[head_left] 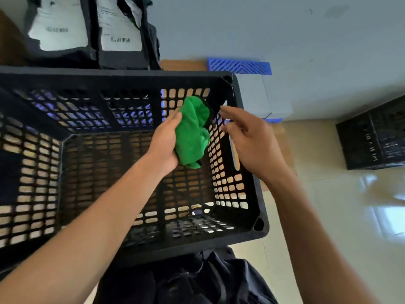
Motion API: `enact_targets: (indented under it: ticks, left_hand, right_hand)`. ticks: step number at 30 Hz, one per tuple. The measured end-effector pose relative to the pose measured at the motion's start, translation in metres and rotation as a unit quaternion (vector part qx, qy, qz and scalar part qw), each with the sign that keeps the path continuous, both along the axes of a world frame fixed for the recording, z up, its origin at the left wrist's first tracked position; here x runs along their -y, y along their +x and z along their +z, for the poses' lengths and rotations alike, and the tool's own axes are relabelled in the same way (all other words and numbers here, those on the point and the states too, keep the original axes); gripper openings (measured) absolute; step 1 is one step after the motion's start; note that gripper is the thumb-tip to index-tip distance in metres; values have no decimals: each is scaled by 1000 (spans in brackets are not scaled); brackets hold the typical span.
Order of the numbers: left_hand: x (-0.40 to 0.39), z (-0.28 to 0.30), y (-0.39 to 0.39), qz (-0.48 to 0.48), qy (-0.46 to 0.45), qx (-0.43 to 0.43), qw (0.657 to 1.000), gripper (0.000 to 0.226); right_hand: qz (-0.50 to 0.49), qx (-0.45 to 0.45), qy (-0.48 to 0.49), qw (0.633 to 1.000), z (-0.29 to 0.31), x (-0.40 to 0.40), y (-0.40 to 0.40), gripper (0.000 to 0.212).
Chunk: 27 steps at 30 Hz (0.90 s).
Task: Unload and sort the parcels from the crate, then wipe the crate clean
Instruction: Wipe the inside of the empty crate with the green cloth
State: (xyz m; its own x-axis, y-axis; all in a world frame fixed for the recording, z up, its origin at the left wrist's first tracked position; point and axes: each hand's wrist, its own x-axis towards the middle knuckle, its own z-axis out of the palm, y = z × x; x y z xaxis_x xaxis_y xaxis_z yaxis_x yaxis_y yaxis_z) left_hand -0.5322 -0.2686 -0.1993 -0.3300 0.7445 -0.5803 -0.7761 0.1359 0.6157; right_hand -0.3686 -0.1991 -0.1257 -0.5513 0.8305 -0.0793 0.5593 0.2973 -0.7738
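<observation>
The left hand point(164, 143) holds the bunched green cloth point(192, 130) over the empty black crate point(131, 80); the right hand point(247, 137) hovers spread. 2 parcels point(87, 29) sit behind. The loose grip could let the cloth snag on the lattice.

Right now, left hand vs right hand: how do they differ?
The left hand grips the bunched green cloth inside the black crate; the right hand holds nothing. The left's fingers are curled round the cloth; the right's are loosely spread over the crate's right wall. Both are bare and raised over the crate.
</observation>
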Motion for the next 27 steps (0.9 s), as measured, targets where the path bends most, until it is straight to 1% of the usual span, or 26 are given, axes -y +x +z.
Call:
enact_targets:
  ticks: [3, 5, 8, 10, 13, 15, 18, 23, 26, 27]
  left_hand:
    - [-11, 3, 8, 38, -6, 0, 999, 30]
    - [-18, 5, 17, 52, -4, -9, 999, 33]
    - [-26, 5, 33, 49, -1, -50, 998, 38]
    - [-31, 4, 43, 49, 3, -85, 995, 39]
    - [-40, 2, 54, 32, 24, -156, 987, 40]
    - [-44, 2, 60, 9, 29, -204, 979, 41]
    - [-48, -3, 63, -22, 39, -239, 970, 41]
    - [-53, -27, 64, -54, 18, -350, 935, 33]
    - [-48, -60, 52, -99, -26, -436, 894, 19]
    - [-45, -75, 48, -127, -41, -459, 878, 22]
  right_hand:
    - [11, 9, 107, 994, -7, -5, 8, 36]
    - [13, 14, 135, 991, -14, -11, 10, 37]
    - [6, 49, 141, 989, -24, -17, 11, 44]
    - [-14, 44, 131, 990, -28, -19, 11, 47]
    - [-51, 39, 101, 993, -29, -21, 10, 45]
    - [-55, 43, 85, 994, -31, -18, 8, 44]
    - [-57, 44, 96, 993, -34, -11, 3, 46]
    - [-71, 58, 141, 986, -34, -8, 0, 45]
    - [-73, 61, 170, 981, -35, -5, -3, 44]
    - [-70, 56, 179, 980, -35, -5, -4, 43]
